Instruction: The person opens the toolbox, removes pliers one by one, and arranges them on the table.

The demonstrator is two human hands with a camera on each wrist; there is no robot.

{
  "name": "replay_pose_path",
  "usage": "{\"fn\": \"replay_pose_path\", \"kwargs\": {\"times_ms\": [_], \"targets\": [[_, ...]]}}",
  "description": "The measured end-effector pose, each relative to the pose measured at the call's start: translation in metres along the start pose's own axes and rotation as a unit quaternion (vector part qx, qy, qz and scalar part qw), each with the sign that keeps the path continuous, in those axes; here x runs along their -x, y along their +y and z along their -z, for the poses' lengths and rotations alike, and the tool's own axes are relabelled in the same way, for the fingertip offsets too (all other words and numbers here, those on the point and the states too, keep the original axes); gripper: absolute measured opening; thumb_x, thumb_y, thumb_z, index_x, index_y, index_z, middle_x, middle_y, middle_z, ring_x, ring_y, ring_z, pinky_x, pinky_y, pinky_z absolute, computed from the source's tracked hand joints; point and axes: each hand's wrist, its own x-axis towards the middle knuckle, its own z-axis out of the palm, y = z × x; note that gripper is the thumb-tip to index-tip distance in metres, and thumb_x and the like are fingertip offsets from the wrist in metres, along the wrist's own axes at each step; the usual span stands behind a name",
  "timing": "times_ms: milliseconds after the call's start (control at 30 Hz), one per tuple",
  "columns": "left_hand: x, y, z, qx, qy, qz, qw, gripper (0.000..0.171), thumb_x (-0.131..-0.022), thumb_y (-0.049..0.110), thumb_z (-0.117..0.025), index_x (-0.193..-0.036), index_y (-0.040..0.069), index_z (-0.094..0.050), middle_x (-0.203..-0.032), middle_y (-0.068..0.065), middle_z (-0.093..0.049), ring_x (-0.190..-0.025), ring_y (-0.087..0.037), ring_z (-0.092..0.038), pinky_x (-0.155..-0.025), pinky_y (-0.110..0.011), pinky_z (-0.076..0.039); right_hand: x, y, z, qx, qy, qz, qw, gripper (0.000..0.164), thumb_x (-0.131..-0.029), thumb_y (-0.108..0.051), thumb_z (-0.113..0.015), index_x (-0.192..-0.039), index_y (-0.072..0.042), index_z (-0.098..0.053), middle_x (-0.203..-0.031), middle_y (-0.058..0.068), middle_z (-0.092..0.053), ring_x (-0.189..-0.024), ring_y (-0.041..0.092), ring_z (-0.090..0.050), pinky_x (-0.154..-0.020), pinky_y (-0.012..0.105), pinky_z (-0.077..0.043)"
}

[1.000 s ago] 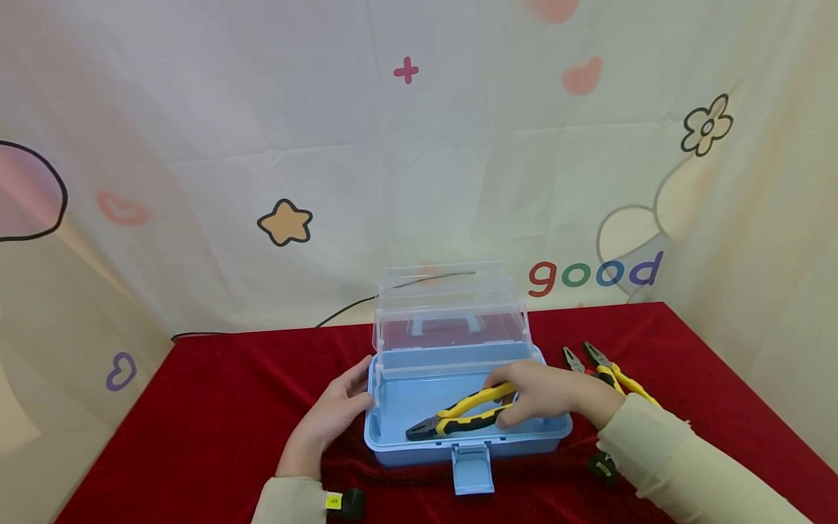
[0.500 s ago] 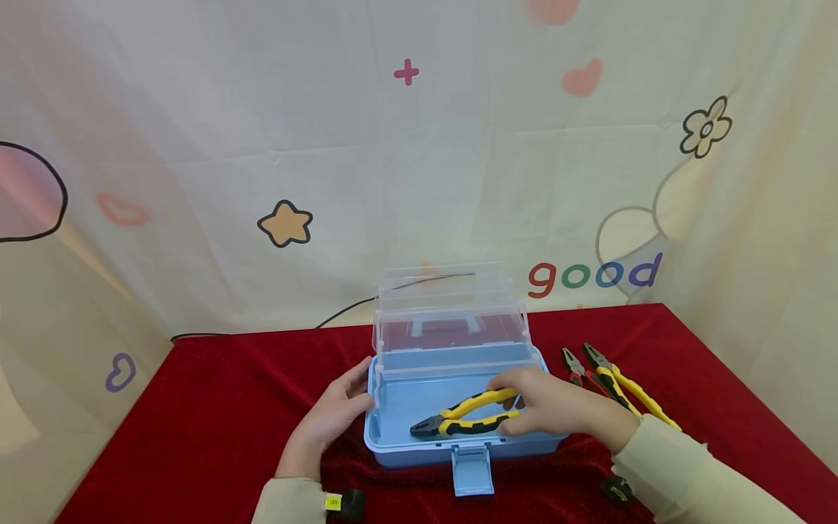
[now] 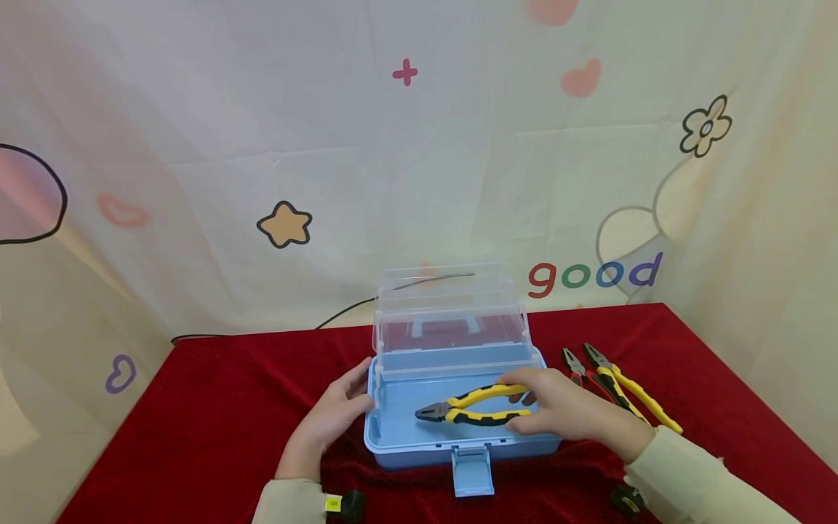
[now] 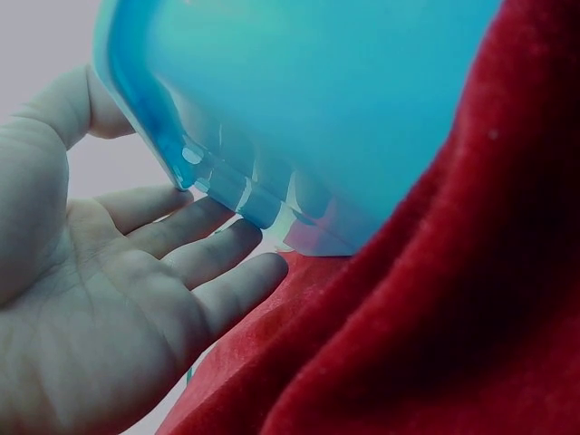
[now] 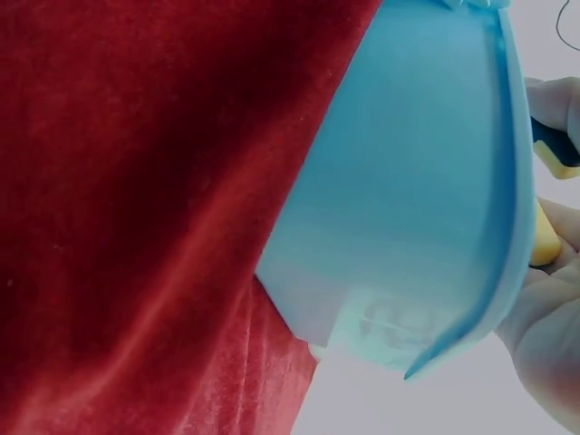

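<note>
My right hand (image 3: 556,404) grips the yellow-and-black handles of a pair of combination pliers (image 3: 484,418). The pliers lie over the floor of a light blue toolbox (image 3: 425,458), their dark nose pointing left and the handles spread. In the right wrist view, the yellow handle (image 5: 546,240) shows beyond the box's end wall, between my fingers and thumb. My left hand (image 3: 337,407) rests against the toolbox's left end. In the left wrist view its fingers (image 4: 217,263) are nearly straight, with the tips at the box wall and the thumb up by the rim.
The toolbox's clear lid (image 3: 452,320) stands raised at the back, and its front latch (image 3: 473,473) hangs down. Right of the box, red-handled pliers (image 3: 576,366) and a second yellow-and-black pair (image 3: 631,389) lie on the red cloth (image 3: 229,422). A printed curtain (image 3: 327,182) hangs behind.
My right hand has moved slightly right and back with the pliers, which now lie more level across the toolbox. My left hand and the box have stayed put.
</note>
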Motion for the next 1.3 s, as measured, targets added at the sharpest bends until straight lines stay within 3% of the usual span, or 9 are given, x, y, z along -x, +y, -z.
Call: {"fn": "replay_pose_path", "kwargs": {"times_ms": [267, 467, 733, 967, 1300], "targets": [[0.001, 0.0, 0.0, -0.002, -0.001, -0.006, 1.0, 0.074, -0.08, 0.005, -0.057, -0.149, 0.01, -0.029, -0.148, -0.013, -0.04, -0.133, -0.035, -0.042, -0.1, -0.049, -0.045, 0.007, 0.004, 0.0, 0.003, 0.031, 0.015, 0.999, 0.058, -0.078, -0.032, -0.073, -0.126, -0.003, -0.055, -0.117, 0.01, -0.062, -0.094, 0.022, -0.066, -0.076, 0.029, -0.057], [0.0, -0.002, 0.0, -0.011, 0.0, 0.004, 0.9999, 0.077, -0.079, 0.006, -0.059, -0.149, 0.011, -0.028, -0.149, -0.013, -0.038, -0.134, -0.036, -0.041, -0.1, -0.048, -0.045, 0.012, 0.004, 0.0, 0.0, 0.044, 0.02, 0.999, 0.056, -0.079, -0.031, -0.073, -0.125, -0.004, -0.056, -0.117, 0.01, -0.062, -0.094, 0.024, -0.065, -0.075, 0.034, -0.058], [0.0, -0.001, 0.001, -0.012, -0.004, 0.005, 0.9999, 0.077, -0.079, 0.007, -0.058, -0.149, 0.012, -0.027, -0.15, -0.012, -0.037, -0.135, -0.036, -0.04, -0.1, -0.048, -0.044, 0.02, 0.001, 0.0, 0.003, 0.071, 0.03, 0.997, 0.054, -0.078, -0.031, -0.074, -0.123, -0.006, -0.057, -0.112, 0.011, -0.063, -0.092, 0.019, -0.066, -0.072, 0.024, -0.057], [0.001, 0.001, 0.001, -0.01, -0.008, -0.002, 0.9999, 0.077, -0.08, 0.006, -0.057, -0.15, 0.01, -0.026, -0.15, -0.014, -0.036, -0.134, -0.036, -0.04, -0.101, -0.048, -0.044, 0.026, 0.002, 0.0, 0.014, 0.099, 0.031, 0.995, 0.054, -0.077, -0.03, -0.075, -0.122, -0.008, -0.058, -0.109, 0.009, -0.064, -0.09, 0.019, -0.065, -0.074, 0.031, -0.058], [0.001, 0.001, 0.0, -0.002, 0.002, 0.001, 1.0, 0.076, -0.08, 0.006, -0.058, -0.149, 0.011, -0.028, -0.149, -0.013, -0.038, -0.134, -0.036, -0.041, -0.101, -0.049, -0.044, 0.034, 0.004, -0.001, 0.018, 0.141, 0.048, 0.989, 0.053, -0.076, -0.027, -0.077, -0.122, -0.005, -0.059, -0.108, 0.009, -0.065, -0.088, 0.019, -0.066, -0.072, 0.027, -0.058]]}}
